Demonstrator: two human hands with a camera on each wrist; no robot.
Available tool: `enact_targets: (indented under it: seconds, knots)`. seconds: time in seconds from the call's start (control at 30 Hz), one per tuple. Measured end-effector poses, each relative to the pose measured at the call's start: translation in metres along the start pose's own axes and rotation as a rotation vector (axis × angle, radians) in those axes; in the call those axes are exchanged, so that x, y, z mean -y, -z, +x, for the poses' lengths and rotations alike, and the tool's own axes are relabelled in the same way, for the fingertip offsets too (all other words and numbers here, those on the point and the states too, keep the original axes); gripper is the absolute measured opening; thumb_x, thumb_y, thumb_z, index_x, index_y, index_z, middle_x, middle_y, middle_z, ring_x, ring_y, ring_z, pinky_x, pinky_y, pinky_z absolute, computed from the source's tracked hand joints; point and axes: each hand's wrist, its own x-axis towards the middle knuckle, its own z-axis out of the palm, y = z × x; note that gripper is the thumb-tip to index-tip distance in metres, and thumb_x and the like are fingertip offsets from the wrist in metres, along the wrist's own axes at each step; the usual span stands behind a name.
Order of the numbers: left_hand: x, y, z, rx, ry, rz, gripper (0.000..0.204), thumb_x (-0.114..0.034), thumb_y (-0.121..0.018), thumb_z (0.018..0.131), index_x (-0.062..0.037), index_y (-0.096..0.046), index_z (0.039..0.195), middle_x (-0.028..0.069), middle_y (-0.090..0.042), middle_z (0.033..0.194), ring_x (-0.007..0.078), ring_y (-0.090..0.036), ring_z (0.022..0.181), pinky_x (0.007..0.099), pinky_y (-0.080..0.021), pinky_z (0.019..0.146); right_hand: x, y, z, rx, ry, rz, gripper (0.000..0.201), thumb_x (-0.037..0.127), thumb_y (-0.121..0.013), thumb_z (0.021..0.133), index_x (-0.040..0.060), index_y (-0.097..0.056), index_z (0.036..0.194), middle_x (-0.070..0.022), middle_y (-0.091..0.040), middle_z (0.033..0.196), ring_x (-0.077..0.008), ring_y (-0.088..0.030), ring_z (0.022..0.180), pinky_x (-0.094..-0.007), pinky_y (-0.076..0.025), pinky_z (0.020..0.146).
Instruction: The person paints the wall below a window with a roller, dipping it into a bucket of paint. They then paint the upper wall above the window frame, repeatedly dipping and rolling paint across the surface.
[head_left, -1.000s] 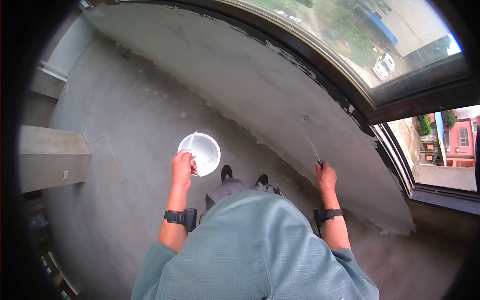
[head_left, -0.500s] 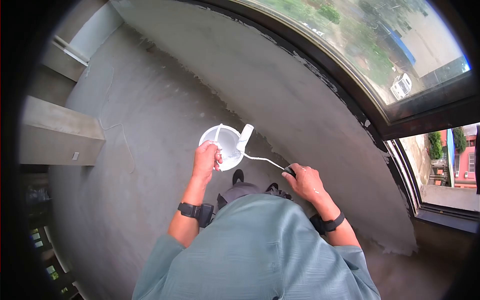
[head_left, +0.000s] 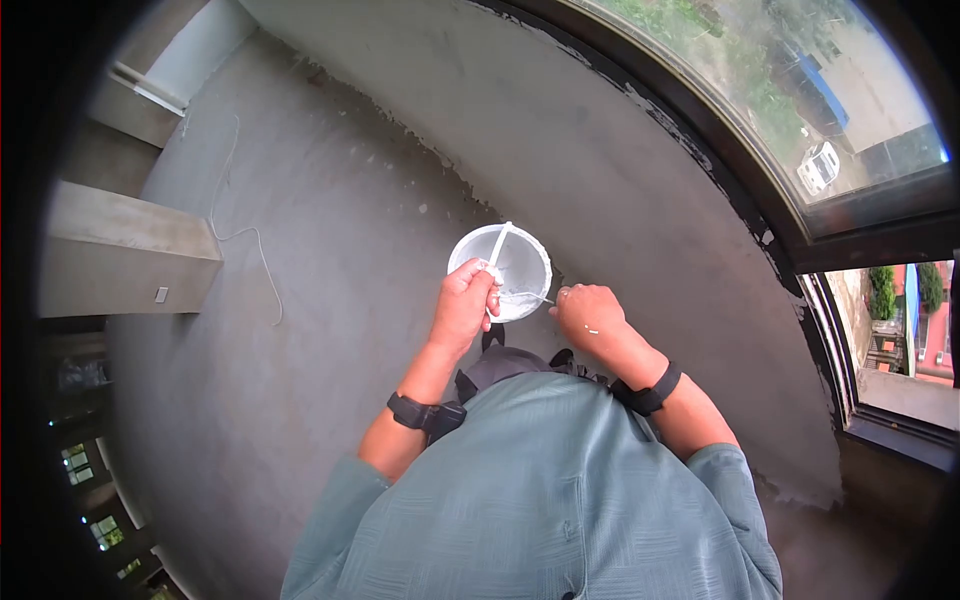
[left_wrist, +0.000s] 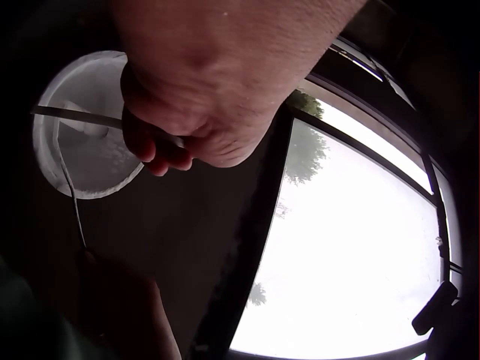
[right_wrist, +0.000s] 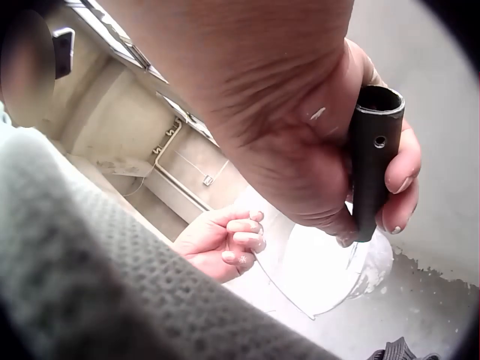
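Observation:
My left hand grips the bar handle of a white bucket, held in the air before my body. In my right hand is the black tubular handle of a paint roller, its open end showing in the right wrist view. The roller's thin bent rod runs over the bucket rim. Its pale roller head lies inside the bucket, seen in the left wrist view. White paint specks mark the right hand, and white coats the bucket's inside.
A grey plastered low wall runs along my right, below a dark-framed window. On the floor to the left lies a thin white cable, near a concrete block with a socket. A shoe shows beneath the bucket.
The right hand has come from the wall side to the bucket, and the roller head has gone from above the rim down into it. The bucket has shifted right in view.

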Motion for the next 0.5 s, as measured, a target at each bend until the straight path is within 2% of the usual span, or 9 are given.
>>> enact_targets:
  seconds: [0.17,0.27,0.37,0.5]
  knots:
    - [0.010,-0.010,0.001,-0.003,-0.110,0.069,0.019,-0.012,-0.048,0.105,-0.0047,-0.057,0.090,-0.0007,-0.054,0.066,0.0047,-0.053,0.055,0.0205,-0.042,0.041,0.013,-0.010,0.013,0.059,-0.022,-0.064,0.016,0.008,-0.070,0.083,0.0055,-0.076,0.097,-0.0134,-0.076,0.095,-0.0271,-0.076,0.089,-0.0377,-0.061,0.073]
    - [0.013,-0.019,-0.001,0.017,-0.144,0.068,0.019,-0.012,-0.048,0.105,-0.0047,-0.057,0.090,-0.0005,-0.055,0.067,0.0048,-0.052,0.054,0.0211,-0.042,0.041,0.021,-0.002,0.010,0.124,0.008,-0.099,0.016,0.009,-0.071,0.083,0.0056,-0.077,0.098,-0.0132,-0.077,0.096,-0.0267,-0.077,0.090,-0.0364,-0.061,0.074]
    - [0.018,-0.028,-0.002,0.095,-0.066,0.019,0.018,-0.012,-0.049,0.104,-0.0050,-0.057,0.090,-0.0005,-0.054,0.068,0.0045,-0.050,0.053,0.0218,-0.042,0.042,0.026,-0.012,0.014,0.075,-0.098,-0.072,0.013,0.012,-0.064,0.089,0.0053,-0.073,0.096,-0.0131,-0.076,0.094,-0.0277,-0.076,0.087,-0.0386,-0.061,0.074]
    - [0.017,-0.027,0.001,0.143,-0.086,0.164,0.015,-0.011,-0.050,0.101,-0.0059,-0.057,0.089,-0.0008,-0.053,0.069,0.0053,-0.046,0.051,0.0237,-0.040,0.042,0.013,-0.023,0.020,-0.103,-0.137,-0.061,0.017,0.009,-0.065,0.087,0.0008,-0.072,0.100,-0.0174,-0.074,0.101,-0.0293,-0.076,0.090,-0.0384,-0.061,0.074]
